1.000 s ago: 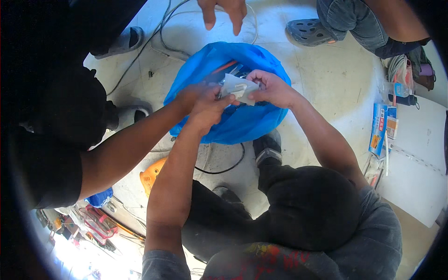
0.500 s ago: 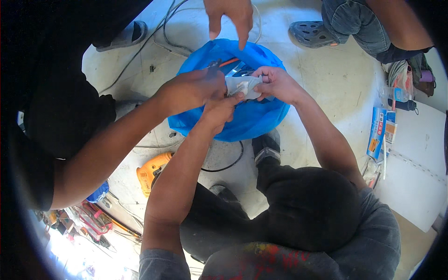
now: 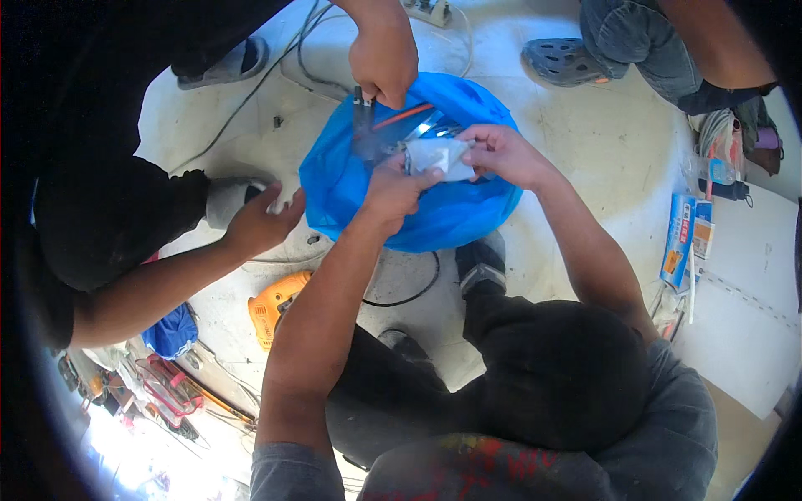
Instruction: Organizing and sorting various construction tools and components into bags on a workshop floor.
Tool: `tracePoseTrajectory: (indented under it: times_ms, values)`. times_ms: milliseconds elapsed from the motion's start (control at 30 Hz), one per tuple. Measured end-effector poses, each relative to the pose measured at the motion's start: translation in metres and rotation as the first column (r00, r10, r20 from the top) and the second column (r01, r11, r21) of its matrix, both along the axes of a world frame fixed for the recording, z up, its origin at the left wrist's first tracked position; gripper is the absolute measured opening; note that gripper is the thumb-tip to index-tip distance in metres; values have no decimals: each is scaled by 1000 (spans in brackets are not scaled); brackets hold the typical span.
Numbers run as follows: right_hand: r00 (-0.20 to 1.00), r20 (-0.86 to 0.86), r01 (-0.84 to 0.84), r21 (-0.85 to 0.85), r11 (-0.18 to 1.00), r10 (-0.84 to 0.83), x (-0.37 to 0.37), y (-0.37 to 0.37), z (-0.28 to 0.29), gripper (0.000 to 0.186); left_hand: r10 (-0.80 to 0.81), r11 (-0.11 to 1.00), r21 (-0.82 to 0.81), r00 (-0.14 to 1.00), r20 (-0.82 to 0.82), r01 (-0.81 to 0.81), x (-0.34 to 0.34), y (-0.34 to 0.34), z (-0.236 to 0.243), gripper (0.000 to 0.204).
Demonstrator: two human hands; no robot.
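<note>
My left hand (image 3: 397,192) and my right hand (image 3: 505,159) both grip a small whitish packet or sheet (image 3: 440,156) with a small white piece on it, over the open blue bag (image 3: 330,188). My left thumb presses on its near edge; my right fingers pinch its right end. Inside the bag lie metal pieces and an orange strip (image 3: 401,114). A co-worker's hand (image 3: 384,58) holds a dark tool (image 3: 364,125) at the bag's left side, just beside my left hand. The co-worker's other hand (image 3: 261,219) hangs half open left of the bag.
An orange power tool (image 3: 271,309) lies on the floor (image 3: 547,217) by my left forearm, with cables around. Boxes (image 3: 678,242) and a white board (image 3: 743,317) are at right, assorted items (image 3: 167,392) at lower left. Another person's leg (image 3: 635,50) is top right.
The co-worker's hand near my left hand has pulled away leftward out of the bag. Their upper hand has shifted left and is now on the dark tool. My hands stay on the packet.
</note>
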State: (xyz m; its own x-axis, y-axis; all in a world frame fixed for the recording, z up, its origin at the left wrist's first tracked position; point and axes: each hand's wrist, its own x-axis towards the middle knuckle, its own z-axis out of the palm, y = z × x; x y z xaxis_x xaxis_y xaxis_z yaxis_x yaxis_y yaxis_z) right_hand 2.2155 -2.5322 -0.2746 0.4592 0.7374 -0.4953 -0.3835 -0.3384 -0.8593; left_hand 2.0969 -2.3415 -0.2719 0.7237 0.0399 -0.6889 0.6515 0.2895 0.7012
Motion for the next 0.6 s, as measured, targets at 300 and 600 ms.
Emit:
tracePoseTrajectory:
  times_ms: [300,600]
  values:
    - [554,748,28,-455,890,365,-20,8,-20,38,-649,211,608,575,-499,765,-28,2,-28,42]
    - [388,831,-203,-346,916,399,-33,76,-30,30,-677,218,657,597,-431,722,-23,52,-35,44]
